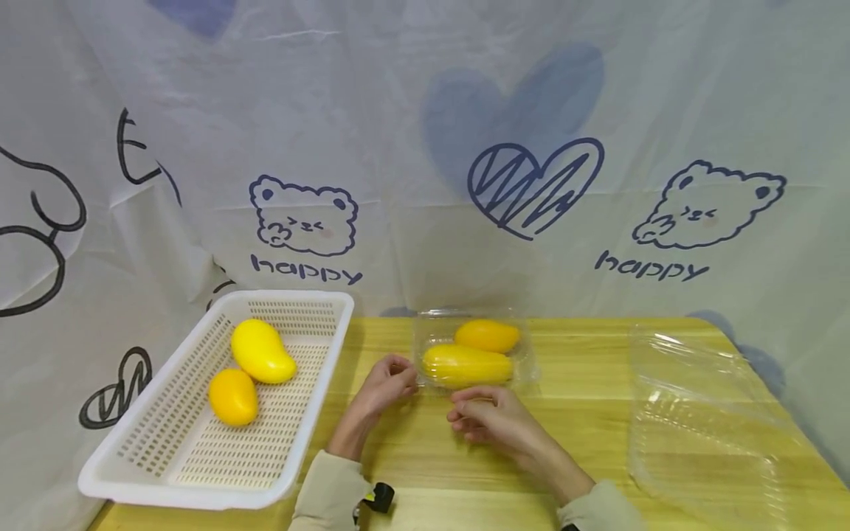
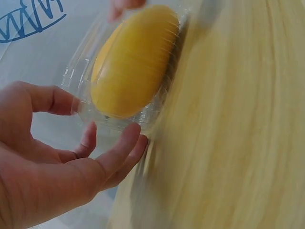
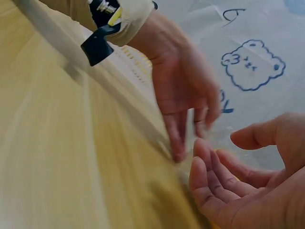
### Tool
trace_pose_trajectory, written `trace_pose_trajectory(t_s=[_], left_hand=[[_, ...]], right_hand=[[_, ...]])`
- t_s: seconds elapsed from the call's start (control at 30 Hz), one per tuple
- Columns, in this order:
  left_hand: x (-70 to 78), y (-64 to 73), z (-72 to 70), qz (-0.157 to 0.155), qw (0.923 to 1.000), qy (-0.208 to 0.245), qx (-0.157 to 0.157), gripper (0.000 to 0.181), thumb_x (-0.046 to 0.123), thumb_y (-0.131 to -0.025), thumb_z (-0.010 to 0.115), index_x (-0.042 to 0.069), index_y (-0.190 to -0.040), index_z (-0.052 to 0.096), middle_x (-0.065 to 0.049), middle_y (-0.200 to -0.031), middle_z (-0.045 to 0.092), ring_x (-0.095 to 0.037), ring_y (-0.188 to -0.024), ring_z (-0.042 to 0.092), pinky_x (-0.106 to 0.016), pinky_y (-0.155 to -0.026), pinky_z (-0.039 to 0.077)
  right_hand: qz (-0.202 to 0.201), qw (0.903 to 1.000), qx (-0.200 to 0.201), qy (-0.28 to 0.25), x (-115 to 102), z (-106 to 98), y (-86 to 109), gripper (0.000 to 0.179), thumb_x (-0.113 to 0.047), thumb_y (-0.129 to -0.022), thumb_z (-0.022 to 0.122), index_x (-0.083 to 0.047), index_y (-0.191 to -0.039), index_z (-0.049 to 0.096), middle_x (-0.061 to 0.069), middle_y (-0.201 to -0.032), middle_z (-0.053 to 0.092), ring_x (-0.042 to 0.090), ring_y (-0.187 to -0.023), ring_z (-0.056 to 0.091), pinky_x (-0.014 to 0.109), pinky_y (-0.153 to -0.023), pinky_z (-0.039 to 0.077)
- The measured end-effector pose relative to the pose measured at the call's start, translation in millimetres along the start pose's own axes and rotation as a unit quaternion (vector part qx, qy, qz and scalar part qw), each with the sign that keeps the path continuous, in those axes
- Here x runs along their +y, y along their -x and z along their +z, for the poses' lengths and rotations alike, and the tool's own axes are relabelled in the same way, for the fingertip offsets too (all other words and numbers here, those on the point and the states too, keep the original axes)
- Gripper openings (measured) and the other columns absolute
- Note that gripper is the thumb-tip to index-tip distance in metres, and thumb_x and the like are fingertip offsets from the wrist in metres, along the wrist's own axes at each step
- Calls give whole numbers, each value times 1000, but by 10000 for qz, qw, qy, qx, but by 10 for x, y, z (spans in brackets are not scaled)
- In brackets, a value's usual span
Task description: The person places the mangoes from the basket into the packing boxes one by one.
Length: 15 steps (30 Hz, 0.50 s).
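A clear plastic box point(image 1: 529, 366) with two yellow mangoes point(image 1: 468, 366) inside sits at the back of the table; clear plastic overlaps the fruit in the left wrist view. At the box's left end is my left hand point(image 1: 387, 382), thumb and fingers spread apart with their tips right at the clear edge point(image 2: 83, 107). My right hand point(image 1: 494, 420) hovers by the front of the box, fingers loosely bent and nothing between thumb and fingers point(image 3: 224, 186).
To the left, a white perforated basket point(image 1: 302, 442) holds two more mangoes point(image 1: 262, 352). Another clear plastic container point(image 1: 704, 435) lies on the right of the wooden table point(image 1: 438, 472). A printed cloth point(image 1: 398, 147) hangs behind the table and along its left side.
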<state>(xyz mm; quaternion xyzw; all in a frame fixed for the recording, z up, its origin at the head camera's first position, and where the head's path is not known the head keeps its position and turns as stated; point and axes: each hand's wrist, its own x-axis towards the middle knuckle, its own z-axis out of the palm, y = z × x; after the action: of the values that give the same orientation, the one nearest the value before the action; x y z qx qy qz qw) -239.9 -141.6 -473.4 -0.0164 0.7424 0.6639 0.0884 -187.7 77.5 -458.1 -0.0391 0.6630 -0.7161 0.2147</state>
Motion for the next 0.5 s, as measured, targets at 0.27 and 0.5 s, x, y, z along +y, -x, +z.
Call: trace_pose_trajectory(t_s=[0.27, 0.5], left_hand=[[-69, -26, 21, -97, 9997, 215, -42, 12, 6, -97, 52, -4, -92, 58, -9, -93, 56, -20, -90, 58, -46, -98, 54], [-107, -47, 27, 17, 9991, 408, -119, 27, 12, -102, 53, -11, -96, 64, -15, -103, 65, -18, -96, 61, -47, -100, 53]], right_hand=[[-517, 9944, -155, 911, -343, -255, 302, 34, -12, -102, 60, 11, -126, 60, 15, -107, 73, 23, -94, 70, 39, -85, 59], [-831, 9817, 46, 1714, -562, -638, 587, 35, -13, -103, 60, 11, -129, 60, 15, -112, 73, 27, -100, 70, 32, -83, 59]])
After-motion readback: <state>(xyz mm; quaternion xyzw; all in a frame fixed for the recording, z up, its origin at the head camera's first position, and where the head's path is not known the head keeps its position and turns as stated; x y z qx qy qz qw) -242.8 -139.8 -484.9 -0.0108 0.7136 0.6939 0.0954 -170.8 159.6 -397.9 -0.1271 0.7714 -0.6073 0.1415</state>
